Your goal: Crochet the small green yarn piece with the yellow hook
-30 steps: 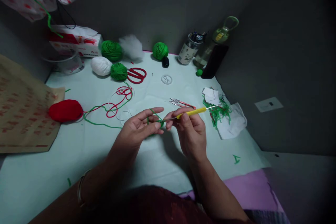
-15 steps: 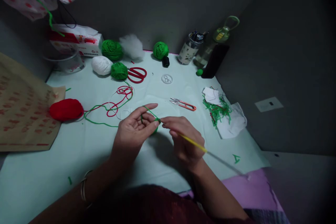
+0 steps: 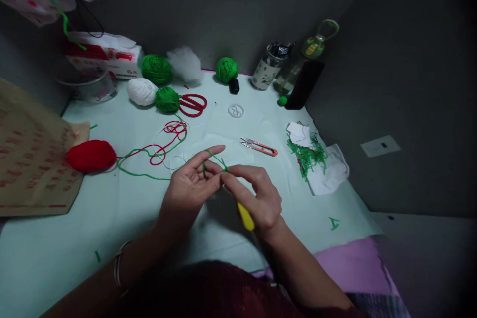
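Left hand (image 3: pixel 186 186), near side of centre: thumb and finger pinch a small green yarn piece (image 3: pixel 224 169), index finger stretched out with yarn over it. Right hand (image 3: pixel 259 196): thumb and index closed at the same piece, yellow-handled tool (image 3: pixel 246 217) held under them; tip mostly hidden. My read: early stage, only a bit of worked yarn shows, fingers cover the rest; green ball (image 3: pixel 167 100) at far left is wound, so plenty left.

Desk (image 3: pixel 122 223) has a pale cover; orange snips (image 3: pixel 261 147) beyond the hands, green offcuts (image 3: pixel 309 159) right. Grey wall (image 3: pixel 238 15) behind, dim light.
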`<move>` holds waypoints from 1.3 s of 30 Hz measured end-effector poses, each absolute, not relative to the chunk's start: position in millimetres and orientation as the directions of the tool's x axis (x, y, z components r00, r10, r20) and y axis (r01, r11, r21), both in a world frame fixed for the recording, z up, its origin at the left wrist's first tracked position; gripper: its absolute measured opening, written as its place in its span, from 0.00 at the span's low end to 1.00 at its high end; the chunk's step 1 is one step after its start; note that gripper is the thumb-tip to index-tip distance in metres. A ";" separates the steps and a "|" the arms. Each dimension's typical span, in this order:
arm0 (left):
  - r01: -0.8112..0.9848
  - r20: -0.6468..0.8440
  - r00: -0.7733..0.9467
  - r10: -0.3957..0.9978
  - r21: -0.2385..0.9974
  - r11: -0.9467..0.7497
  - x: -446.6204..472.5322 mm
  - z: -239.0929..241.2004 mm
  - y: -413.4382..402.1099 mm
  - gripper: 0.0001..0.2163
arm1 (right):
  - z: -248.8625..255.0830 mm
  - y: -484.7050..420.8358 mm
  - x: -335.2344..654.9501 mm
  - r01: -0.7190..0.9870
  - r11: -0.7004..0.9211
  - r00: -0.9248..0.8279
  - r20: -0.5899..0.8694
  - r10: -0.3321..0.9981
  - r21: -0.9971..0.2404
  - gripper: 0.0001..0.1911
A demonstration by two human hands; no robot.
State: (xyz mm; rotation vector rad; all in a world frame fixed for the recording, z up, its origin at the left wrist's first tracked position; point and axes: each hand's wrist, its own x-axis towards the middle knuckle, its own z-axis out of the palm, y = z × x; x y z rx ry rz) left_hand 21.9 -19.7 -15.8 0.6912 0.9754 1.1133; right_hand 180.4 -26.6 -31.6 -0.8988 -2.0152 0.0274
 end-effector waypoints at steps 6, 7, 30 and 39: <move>-0.591 -0.397 0.345 0.851 0.612 0.525 14.2 -16.6 -12.3 0.16 | -24.7 -24.3 181.8 0.257 0.584 -0.019 0.600 0.800 -0.770 0.12; -0.588 -0.385 0.323 0.865 0.634 0.502 13.7 -16.1 -11.9 0.16 | -24.9 -21.6 181.3 0.135 0.534 0.030 0.542 0.840 -0.835 0.12; -0.459 -0.304 0.198 0.932 0.811 0.362 21.0 -18.1 -14.7 0.18 | -27.8 -11.8 178.5 -0.078 0.359 -0.047 0.363 0.931 -0.930 0.09; -0.476 -0.308 0.244 0.920 0.788 0.390 19.8 -21.8 -19.0 0.18 | -32.9 -10.4 184.3 -0.316 0.193 -0.080 0.228 0.970 -0.929 0.09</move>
